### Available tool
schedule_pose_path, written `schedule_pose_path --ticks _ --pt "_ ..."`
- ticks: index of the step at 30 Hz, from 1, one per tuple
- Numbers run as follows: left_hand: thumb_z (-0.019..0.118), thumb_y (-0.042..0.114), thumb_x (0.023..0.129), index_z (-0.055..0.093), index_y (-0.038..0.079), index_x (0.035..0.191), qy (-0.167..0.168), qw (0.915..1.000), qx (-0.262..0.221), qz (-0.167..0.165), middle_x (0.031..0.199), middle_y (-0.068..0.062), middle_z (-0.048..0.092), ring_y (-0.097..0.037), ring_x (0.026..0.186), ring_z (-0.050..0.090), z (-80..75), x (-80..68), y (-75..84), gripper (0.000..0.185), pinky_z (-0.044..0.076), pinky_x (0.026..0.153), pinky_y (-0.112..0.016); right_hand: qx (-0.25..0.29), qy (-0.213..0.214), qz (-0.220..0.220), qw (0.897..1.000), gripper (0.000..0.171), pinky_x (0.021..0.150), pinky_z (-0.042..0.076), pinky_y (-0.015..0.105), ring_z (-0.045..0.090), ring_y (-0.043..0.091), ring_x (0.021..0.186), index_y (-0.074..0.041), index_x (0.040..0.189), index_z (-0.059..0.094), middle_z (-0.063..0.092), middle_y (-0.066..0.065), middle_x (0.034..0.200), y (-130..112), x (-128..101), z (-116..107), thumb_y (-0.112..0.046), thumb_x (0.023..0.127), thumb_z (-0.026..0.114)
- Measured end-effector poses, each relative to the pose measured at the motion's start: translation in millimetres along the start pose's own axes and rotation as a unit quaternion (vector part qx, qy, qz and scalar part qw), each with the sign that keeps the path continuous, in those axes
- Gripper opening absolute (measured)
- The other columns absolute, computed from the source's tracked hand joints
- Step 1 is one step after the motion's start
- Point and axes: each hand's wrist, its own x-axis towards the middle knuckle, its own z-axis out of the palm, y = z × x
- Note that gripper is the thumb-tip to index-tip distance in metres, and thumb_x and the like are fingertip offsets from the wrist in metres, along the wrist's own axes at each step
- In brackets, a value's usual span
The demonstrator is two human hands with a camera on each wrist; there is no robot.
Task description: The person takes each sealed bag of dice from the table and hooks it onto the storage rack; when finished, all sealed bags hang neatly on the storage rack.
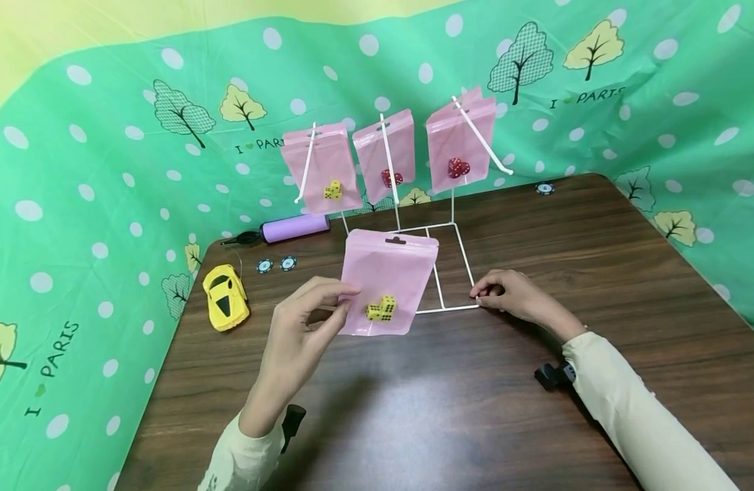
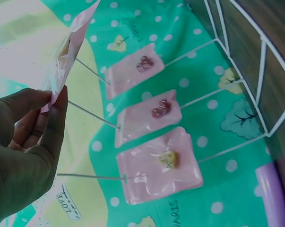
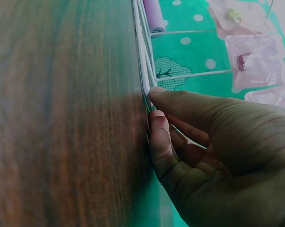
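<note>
Left hand (image 1: 303,324): nearest the camera, fingers and thumb pinching the lower left edge of the pouch, held upright above the bench (image 1: 536,423).
Wire rack (image 1: 450,266): white, thin, likely light and apt to slide; three pouches hang on its pegs.
Right hand (image 1: 515,296): fingertips curled onto the rack's front corner, pressing it to the bench.
Pouch (image 1: 389,279): pink, soft, probably slippery film; best pinched at an edge or by its top hang hole.
Dice (image 1: 382,308): yellow pair, loose inside at the bottom.

Four pink pouches (image 1: 386,279); three poker chips (image 1: 264,265); one toy car (image 1: 225,297); one purple pump (image 1: 288,228); one wire rack (image 1: 446,269).
</note>
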Motion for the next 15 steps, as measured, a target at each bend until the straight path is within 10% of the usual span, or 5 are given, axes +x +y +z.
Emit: schedule_pose_path --ticks 15 --pt "0.072 -0.01 0.098 0.08 0.004 0.12 0.049 0.9957 -0.079 -0.005 0.113 -0.008 0.073 -0.02 0.091 0.072 26.4 31.5 -9.5 0.026 0.059 0.068 -0.023 0.007 -0.002 0.003 1.0 0.009 0.062 0.049 0.026 0.057 0.018 0.078 -0.001 0.106 0.08 0.07 0.012 0.104 2.0 -0.4 -0.2 0.001 0.099 0.075"
